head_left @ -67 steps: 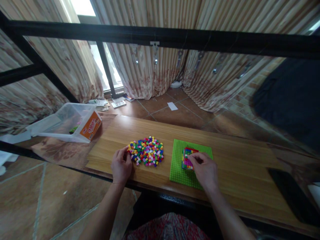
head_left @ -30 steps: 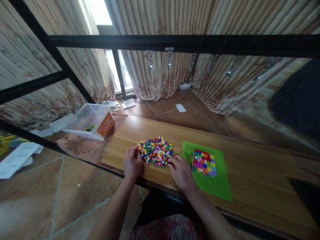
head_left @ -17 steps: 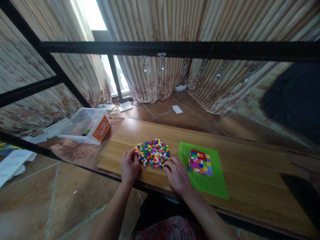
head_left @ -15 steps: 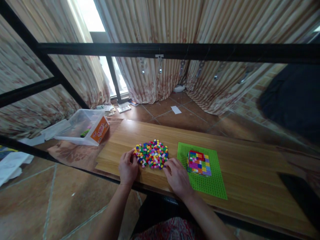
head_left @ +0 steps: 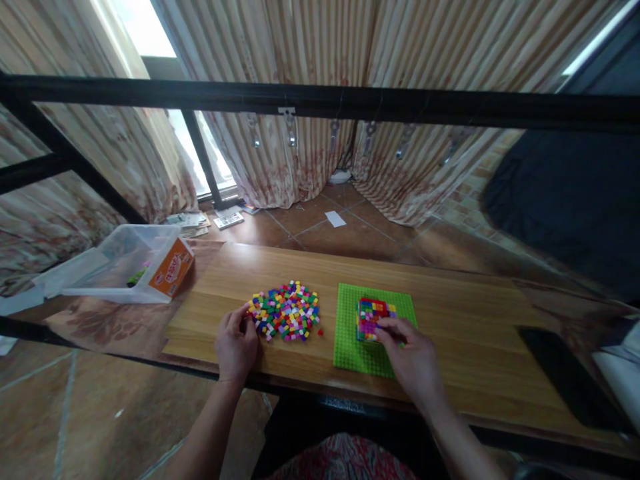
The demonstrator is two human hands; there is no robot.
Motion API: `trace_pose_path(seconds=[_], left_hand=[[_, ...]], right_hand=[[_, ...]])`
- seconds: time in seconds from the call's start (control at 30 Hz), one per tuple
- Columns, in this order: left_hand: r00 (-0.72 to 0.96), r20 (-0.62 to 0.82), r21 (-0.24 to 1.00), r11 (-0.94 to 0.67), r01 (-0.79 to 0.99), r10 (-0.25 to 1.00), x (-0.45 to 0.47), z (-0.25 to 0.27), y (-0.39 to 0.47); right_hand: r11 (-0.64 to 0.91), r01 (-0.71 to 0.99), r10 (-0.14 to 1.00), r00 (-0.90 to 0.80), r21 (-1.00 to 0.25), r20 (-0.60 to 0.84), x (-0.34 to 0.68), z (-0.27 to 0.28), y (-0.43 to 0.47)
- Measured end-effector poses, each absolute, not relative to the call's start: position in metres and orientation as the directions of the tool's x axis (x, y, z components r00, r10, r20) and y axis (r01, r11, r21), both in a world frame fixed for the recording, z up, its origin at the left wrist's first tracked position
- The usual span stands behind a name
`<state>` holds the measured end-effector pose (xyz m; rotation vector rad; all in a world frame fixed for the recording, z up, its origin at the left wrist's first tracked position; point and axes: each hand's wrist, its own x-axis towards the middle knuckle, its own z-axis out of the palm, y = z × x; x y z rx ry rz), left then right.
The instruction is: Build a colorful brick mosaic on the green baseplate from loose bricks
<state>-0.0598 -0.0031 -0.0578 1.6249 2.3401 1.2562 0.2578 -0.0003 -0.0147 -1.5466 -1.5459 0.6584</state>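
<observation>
My left hand (head_left: 237, 342) rests at the left edge of a heap of small coloured bricks (head_left: 285, 310), its fingers curled in a pinch. Whatever lies between those fingertips is hidden. Over a block built of many-coloured bricks (head_left: 369, 319), my right hand (head_left: 411, 350) has thumb and forefinger drawn together; anything in them is too small to make out. The block stands on a green studded baseplate (head_left: 347, 347), and my right hand covers its near right part. One red brick (head_left: 321, 332) lies alone just right of the heap.
A clear plastic box (head_left: 117, 290) with an orange label stands left of the wooden table (head_left: 465, 333). At the table's right end lies a dark flat object (head_left: 567, 380). A black metal bar (head_left: 320, 100) crosses in front of the curtains (head_left: 280, 160).
My right hand has moved from the heap's right edge to over the block on the baseplate. My left hand stays by the heap. The camera view has shifted to the right.
</observation>
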Motion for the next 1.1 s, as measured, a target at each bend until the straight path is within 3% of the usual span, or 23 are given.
trace_pose_path(seconds=[0.27, 0.47, 0.7, 1.1], left_hand=[[-0.453, 0.397, 0.609, 0.14, 0.781, 0.798, -0.061, -0.06, -0.003], [-0.454, 0.401, 0.605, 0.142, 0.784, 0.796, -0.06, -0.058, -0.003], [-0.464, 0.381, 0.605, 0.164, 0.779, 0.8, -0.06, -0.059, -0.003], [-0.465, 0.395, 0.613, 0.15, 0.776, 0.792, -0.059, -0.059, -0.003]], right_hand=[[0.141, 0.645, 0.954, 0.113, -0.751, 0.276, 0.266, -0.021, 0.023], [0.146, 0.655, 0.961, 0.083, -0.742, 0.263, 0.266, -0.025, 0.029], [0.18, 0.76, 0.943, 0.048, -0.625, 0.329, 0.266, -0.026, 0.025], [0.121, 0.751, 0.918, 0.164, -0.649, 0.361, 0.273, -0.026, 0.023]])
